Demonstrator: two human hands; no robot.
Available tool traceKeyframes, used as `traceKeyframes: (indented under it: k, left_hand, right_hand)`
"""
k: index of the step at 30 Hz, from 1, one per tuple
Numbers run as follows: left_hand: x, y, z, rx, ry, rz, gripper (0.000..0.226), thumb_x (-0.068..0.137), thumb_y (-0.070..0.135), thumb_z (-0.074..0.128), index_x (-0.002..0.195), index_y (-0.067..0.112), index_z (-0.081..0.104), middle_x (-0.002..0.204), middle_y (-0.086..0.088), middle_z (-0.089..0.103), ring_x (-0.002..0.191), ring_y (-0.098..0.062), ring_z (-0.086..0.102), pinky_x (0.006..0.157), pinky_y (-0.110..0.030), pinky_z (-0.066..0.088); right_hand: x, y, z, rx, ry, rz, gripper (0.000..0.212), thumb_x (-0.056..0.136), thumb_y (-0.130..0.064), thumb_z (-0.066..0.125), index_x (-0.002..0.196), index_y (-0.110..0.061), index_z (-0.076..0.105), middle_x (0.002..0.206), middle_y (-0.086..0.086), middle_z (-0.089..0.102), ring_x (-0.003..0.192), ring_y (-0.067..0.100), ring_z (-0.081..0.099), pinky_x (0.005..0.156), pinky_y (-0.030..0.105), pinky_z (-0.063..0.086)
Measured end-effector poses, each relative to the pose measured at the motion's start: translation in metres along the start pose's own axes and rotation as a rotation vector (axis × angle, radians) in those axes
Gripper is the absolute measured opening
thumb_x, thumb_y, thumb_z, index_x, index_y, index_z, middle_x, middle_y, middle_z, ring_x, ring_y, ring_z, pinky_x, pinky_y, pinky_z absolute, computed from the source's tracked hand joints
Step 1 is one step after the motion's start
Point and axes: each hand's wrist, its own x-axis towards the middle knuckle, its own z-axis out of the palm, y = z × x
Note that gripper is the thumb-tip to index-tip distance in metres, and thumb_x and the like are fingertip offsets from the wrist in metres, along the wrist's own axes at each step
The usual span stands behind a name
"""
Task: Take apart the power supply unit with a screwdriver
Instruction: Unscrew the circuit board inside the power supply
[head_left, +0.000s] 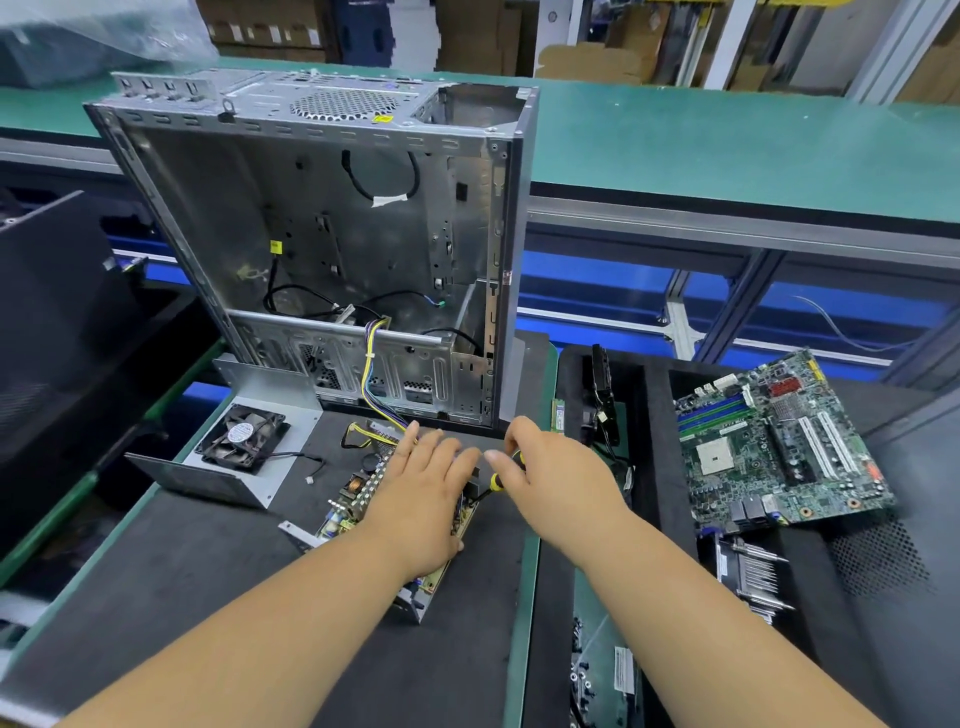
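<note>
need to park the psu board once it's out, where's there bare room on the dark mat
Free: the near-left stretch of the dark mat, bordered by the PSU cover with fan above and the power supply board to its right. Crowded: the strip before the computer case, where the left hand presses the board and the right hand holds the screwdriver.

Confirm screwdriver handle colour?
Black and yellow, gripped by the right hand; screwdriver shows in the head view.

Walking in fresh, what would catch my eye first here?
Probably the gutted computer case standing upright at the back of the mat. Before it, the left hand presses flat on a bare circuit board while the right hand grips a screwdriver. A green motherboard lies at right.
</note>
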Motion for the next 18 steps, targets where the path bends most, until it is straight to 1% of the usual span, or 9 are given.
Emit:
traceKeyframes:
  k: [4,6,8,10,11,13,14,16,18]
  left_hand:
    - [0.0,0.0,-0.002,0.0,0.011,-0.004,0.108,0.071,0.062,0.069,0.152,0.024,0.008,0.15,0.002,0.02,0.147,-0.026,0.005,0.108,-0.044,-0.034]
    - [-0.001,0.0,-0.002,-0.012,0.016,-0.008,0.108,0.072,0.062,0.068,0.152,0.025,0.007,0.151,0.003,0.02,0.147,-0.025,0.006,0.112,-0.045,-0.03]
    - [-0.001,0.0,-0.003,-0.021,0.017,-0.011,0.109,0.072,0.063,0.068,0.153,0.026,0.005,0.152,0.004,0.018,0.148,-0.025,0.005,0.113,-0.045,-0.028]
    - [-0.002,0.0,-0.004,-0.031,0.022,-0.011,0.109,0.073,0.062,0.068,0.154,0.026,0.004,0.153,0.004,0.017,0.148,-0.024,0.004,0.113,-0.045,-0.029]
    - [-0.002,0.0,-0.004,-0.04,0.025,-0.01,0.109,0.073,0.061,0.068,0.154,0.026,0.005,0.154,0.005,0.017,0.148,-0.023,0.005,0.112,-0.044,-0.029]
    - [-0.003,0.0,-0.005,-0.052,0.026,-0.01,0.108,0.074,0.06,0.069,0.154,0.026,0.005,0.155,0.005,0.017,0.148,-0.023,0.005,0.111,-0.043,-0.031]
    - [-0.003,0.0,-0.006,-0.052,0.022,-0.009,0.108,0.074,0.06,0.069,0.155,0.026,0.005,0.155,0.005,0.017,0.148,-0.022,0.005,0.11,-0.042,-0.031]
    - [-0.003,-0.001,-0.007,-0.047,0.018,-0.003,0.108,0.075,0.06,0.068,0.155,0.027,0.004,0.157,0.005,0.016,0.148,-0.022,0.004,0.109,-0.041,-0.033]
    - [-0.003,-0.002,-0.007,-0.042,0.02,0.009,0.109,0.076,0.06,0.068,0.156,0.027,0.002,0.158,0.004,0.014,0.149,-0.021,0.004,0.105,-0.039,-0.037]
  right_hand:
    - [0.0,-0.002,0.002,0.123,-0.024,0.013,0.019,0.098,-0.036,0.052,0.105,-0.021,0.045,0.079,-0.006,0.054,0.074,0.021,0.051,0.058,0.033,0.033]
    - [0.0,-0.003,0.0,0.171,-0.026,0.016,0.017,0.094,-0.028,0.056,0.105,-0.022,0.046,0.086,-0.006,0.054,0.082,0.019,0.05,0.063,0.031,0.036]
    - [-0.003,-0.003,-0.001,0.194,-0.032,0.013,0.016,0.089,-0.022,0.056,0.103,-0.024,0.047,0.092,-0.006,0.054,0.088,0.018,0.049,0.07,0.031,0.041]
    - [-0.005,-0.003,-0.001,0.159,-0.031,0.003,0.016,0.089,-0.025,0.054,0.102,-0.024,0.046,0.09,-0.007,0.054,0.086,0.018,0.05,0.07,0.033,0.043]
    - [-0.006,-0.003,-0.001,0.126,-0.025,-0.002,0.015,0.09,-0.031,0.054,0.1,-0.025,0.044,0.086,-0.007,0.054,0.082,0.019,0.051,0.066,0.034,0.041]
    - [-0.008,-0.003,-0.001,0.084,-0.032,0.005,0.023,0.095,-0.044,0.052,0.098,-0.024,0.041,0.076,-0.006,0.054,0.074,0.02,0.053,0.058,0.033,0.036]
    - [-0.008,-0.003,-0.001,0.087,-0.045,0.016,0.025,0.097,-0.046,0.05,0.097,-0.023,0.041,0.073,-0.007,0.053,0.071,0.02,0.053,0.056,0.033,0.034]
    - [-0.009,-0.002,-0.001,0.131,-0.053,0.041,0.023,0.098,-0.044,0.05,0.097,-0.022,0.043,0.071,-0.006,0.051,0.07,0.02,0.052,0.054,0.033,0.032]
    - [-0.012,-0.001,-0.002,0.169,-0.041,0.056,0.02,0.098,-0.04,0.052,0.097,-0.022,0.045,0.074,-0.006,0.053,0.071,0.019,0.052,0.053,0.028,0.033]
